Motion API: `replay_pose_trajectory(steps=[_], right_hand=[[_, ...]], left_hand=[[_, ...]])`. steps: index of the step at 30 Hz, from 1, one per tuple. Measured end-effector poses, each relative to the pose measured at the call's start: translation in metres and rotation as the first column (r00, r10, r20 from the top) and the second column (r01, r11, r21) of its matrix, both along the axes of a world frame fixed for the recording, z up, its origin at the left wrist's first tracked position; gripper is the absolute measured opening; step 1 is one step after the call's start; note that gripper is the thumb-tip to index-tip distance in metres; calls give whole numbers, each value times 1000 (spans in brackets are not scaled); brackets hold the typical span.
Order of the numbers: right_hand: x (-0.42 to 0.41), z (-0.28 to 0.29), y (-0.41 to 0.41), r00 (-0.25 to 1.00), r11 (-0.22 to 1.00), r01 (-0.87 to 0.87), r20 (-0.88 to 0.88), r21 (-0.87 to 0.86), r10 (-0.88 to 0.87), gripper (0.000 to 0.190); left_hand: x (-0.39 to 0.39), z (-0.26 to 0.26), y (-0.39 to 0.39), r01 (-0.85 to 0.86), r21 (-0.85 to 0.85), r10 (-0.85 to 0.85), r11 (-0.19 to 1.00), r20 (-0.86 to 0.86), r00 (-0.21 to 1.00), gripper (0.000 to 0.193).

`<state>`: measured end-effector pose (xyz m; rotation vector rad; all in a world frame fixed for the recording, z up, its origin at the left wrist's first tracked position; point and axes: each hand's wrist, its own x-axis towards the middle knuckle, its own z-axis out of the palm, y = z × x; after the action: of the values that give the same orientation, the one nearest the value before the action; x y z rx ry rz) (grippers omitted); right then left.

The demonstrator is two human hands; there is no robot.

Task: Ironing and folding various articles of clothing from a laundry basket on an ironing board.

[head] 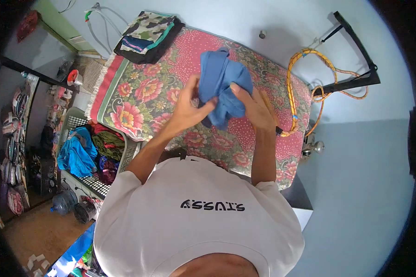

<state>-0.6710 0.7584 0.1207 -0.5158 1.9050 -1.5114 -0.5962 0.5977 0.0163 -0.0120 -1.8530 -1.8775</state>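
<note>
A bundled blue garment point(225, 83) is held up in front of me, over a table or bed spread with a floral cloth point(142, 90). My left hand point(191, 104) grips its left side, the thumb pressed on the fabric in front. On the right, my right hand point(254, 105) clasps the other side, thumb on top; its remaining fingers are partly hidden. The garment is bunched with a smooth band along its upper left, and its exact kind is unclear. A small dark patch of cloth shows under its lower edge.
Folded clothes point(149, 36), one camouflage-patterned, lie stacked at the far left corner. A perforated laundry basket point(67, 117) with crumpled clothes stands at the left. A coiled yellow-orange rope or hose point(291, 86) hangs from a black wall bracket point(360, 45) at the right. A water jug point(64, 200) sits lower left.
</note>
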Motion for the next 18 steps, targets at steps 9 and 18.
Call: replay_pose_trajectory(steps=[9, 18], right_hand=[[-55, -58, 53, 884, 981, -195, -436, -10, 171, 48], [-31, -52, -10, 878, 898, -335, -441, -286, 186, 42]], left_hand=[[19, 62, -24, 262, 121, -283, 957, 207, 937, 24], [8, 95, -16, 173, -538, 107, 825, 449, 887, 35]])
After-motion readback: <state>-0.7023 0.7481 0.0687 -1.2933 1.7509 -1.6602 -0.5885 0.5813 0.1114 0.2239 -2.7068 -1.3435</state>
